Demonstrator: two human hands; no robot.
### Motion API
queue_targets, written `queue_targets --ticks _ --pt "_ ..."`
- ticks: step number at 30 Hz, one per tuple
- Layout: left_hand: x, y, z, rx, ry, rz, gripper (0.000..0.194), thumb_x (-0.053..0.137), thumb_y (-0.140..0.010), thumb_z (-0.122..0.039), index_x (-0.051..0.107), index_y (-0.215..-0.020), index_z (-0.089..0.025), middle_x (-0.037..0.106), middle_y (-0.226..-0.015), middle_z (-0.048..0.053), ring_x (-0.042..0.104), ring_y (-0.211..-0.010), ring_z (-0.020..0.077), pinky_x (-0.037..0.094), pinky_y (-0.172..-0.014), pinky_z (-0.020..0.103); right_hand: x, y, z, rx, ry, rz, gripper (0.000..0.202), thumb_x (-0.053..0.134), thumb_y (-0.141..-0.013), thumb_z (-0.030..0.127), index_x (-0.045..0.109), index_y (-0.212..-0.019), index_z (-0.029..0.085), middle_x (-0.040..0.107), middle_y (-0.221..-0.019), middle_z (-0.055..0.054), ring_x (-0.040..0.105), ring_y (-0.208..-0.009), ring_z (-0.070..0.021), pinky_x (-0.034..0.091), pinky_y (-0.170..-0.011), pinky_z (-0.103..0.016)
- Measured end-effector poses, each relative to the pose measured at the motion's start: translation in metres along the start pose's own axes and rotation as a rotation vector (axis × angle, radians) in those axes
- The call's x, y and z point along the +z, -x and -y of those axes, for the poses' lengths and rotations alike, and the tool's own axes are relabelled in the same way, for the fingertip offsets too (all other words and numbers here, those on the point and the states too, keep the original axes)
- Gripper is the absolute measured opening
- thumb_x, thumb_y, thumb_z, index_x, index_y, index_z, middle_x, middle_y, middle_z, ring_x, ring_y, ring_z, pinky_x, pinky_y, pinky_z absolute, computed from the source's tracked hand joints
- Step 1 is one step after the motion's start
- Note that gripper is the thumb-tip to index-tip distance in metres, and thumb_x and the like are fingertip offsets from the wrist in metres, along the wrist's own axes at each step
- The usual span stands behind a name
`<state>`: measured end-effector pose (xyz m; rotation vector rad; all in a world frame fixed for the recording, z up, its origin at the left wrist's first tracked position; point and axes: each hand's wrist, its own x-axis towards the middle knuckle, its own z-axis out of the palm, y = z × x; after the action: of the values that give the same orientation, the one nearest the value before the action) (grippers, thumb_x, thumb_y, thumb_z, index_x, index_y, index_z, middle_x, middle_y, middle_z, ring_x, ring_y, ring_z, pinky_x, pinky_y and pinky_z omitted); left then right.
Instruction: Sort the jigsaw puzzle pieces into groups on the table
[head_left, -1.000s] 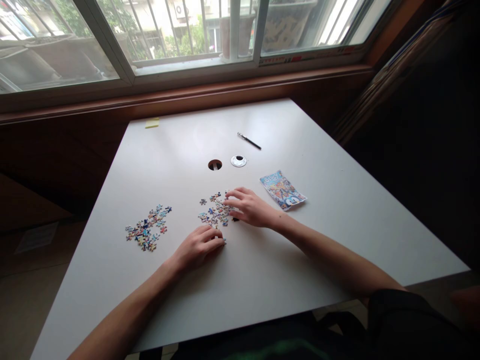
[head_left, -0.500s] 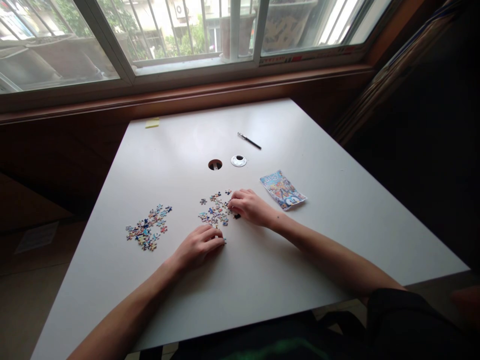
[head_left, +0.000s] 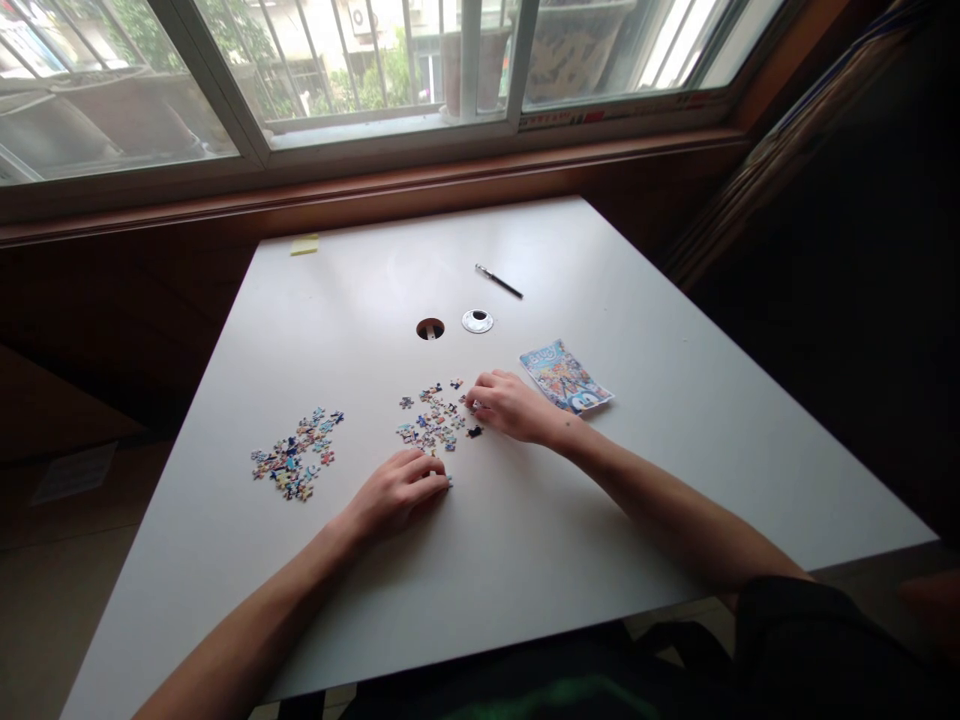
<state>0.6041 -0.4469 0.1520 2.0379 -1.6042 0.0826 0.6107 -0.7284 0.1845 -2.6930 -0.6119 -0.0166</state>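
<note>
Small jigsaw puzzle pieces (head_left: 431, 420) lie loosely scattered at the middle of the white table. My left hand (head_left: 401, 487) rests just in front of them, its fingers curled and closed on a light blue puzzle piece (head_left: 449, 481) that peeks out at the fingertips. At the right edge of the scatter is my right hand (head_left: 506, 403), fingers bent and pinched on a small puzzle piece, mostly covered by the fingers. A dark puzzle piece (head_left: 474, 432) lies just below that hand. Farther left, a denser heap of puzzle pieces (head_left: 296, 455) sits apart from both hands.
A colourful printed picture sheet (head_left: 566, 375) lies beyond my right wrist. Toward the back are a pen (head_left: 499, 281), a round cable hole (head_left: 430, 329) and its loose cover (head_left: 478, 321). A yellow sticky note (head_left: 304, 245) marks the far left corner, below the window.
My right hand has shifted a little to the right, uncovering more pieces at the scatter's edge, including the dark one. My left hand has stayed in place.
</note>
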Motion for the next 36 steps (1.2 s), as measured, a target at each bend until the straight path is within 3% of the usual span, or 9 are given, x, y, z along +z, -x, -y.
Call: queue_targets --ticks 6,14,20,26,32,36 --pt "-0.001 0.000 0.000 0.007 -0.003 -0.004 0.013 0.055 -0.096 -0.014 0.065 -0.103 -0.019 0.068 -0.101 0.009 0.057 -0.087 0.0178 0.049 -0.081 0.034 0.000 0.000 0.002 -0.003 -0.177 -0.060 0.023 0.054 -0.093 0.008 0.069 -0.108 0.016 0.064 -0.105 -0.010 0.061 -0.087 -0.0172 0.047 -0.082 -0.030" --pt "0.001 0.001 0.002 0.006 0.011 -0.007 0.014 0.057 -0.095 -0.013 0.065 -0.104 -0.019 0.068 -0.102 0.009 0.057 -0.089 0.0184 0.050 -0.082 0.034 -0.022 -0.002 0.006 0.004 -0.474 -0.236 0.019 0.056 -0.092 0.016 0.071 -0.103 0.017 0.065 -0.090 -0.005 0.060 -0.075 -0.0132 0.050 -0.071 -0.027" --pt "0.001 0.001 0.001 0.006 0.013 -0.009 0.014 0.058 -0.094 -0.012 0.064 -0.104 -0.019 0.068 -0.102 0.008 0.057 -0.089 0.0185 0.049 -0.083 0.034 -0.033 -0.002 0.002 0.077 -0.525 -0.201 0.020 0.057 -0.090 0.021 0.075 -0.096 0.017 0.069 -0.091 -0.006 0.062 -0.073 -0.0130 0.049 -0.067 -0.026" --pt "0.000 0.000 0.000 -0.003 0.015 -0.003 0.013 0.058 -0.094 -0.012 0.064 -0.103 -0.019 0.068 -0.101 0.008 0.057 -0.087 0.0176 0.049 -0.082 0.034 -0.041 0.000 -0.011 0.288 -0.472 -0.181 0.016 0.061 -0.087 0.023 0.074 -0.094 0.018 0.069 -0.075 -0.001 0.060 -0.069 -0.0124 0.047 -0.066 -0.026" --pt "0.000 0.000 0.001 0.005 0.021 -0.016 0.013 0.055 -0.096 -0.013 0.065 -0.103 -0.019 0.069 -0.101 0.009 0.058 -0.088 0.0179 0.050 -0.082 0.034 -0.036 0.001 -0.028 0.465 -0.291 -0.068 0.014 0.062 -0.081 0.019 0.071 -0.092 0.020 0.072 -0.083 -0.001 0.063 -0.072 -0.0132 0.045 -0.064 -0.025" --pt "-0.001 -0.001 0.000 0.008 0.026 -0.015 0.014 0.055 -0.096 -0.013 0.065 -0.104 -0.019 0.069 -0.101 0.009 0.059 -0.089 0.0181 0.050 -0.082 0.034 -0.031 0.002 -0.037 0.506 -0.227 -0.023 0.013 0.064 -0.076 0.016 0.070 -0.086 0.021 0.072 -0.082 -0.001 0.063 -0.071 -0.0146 0.044 -0.062 -0.026"
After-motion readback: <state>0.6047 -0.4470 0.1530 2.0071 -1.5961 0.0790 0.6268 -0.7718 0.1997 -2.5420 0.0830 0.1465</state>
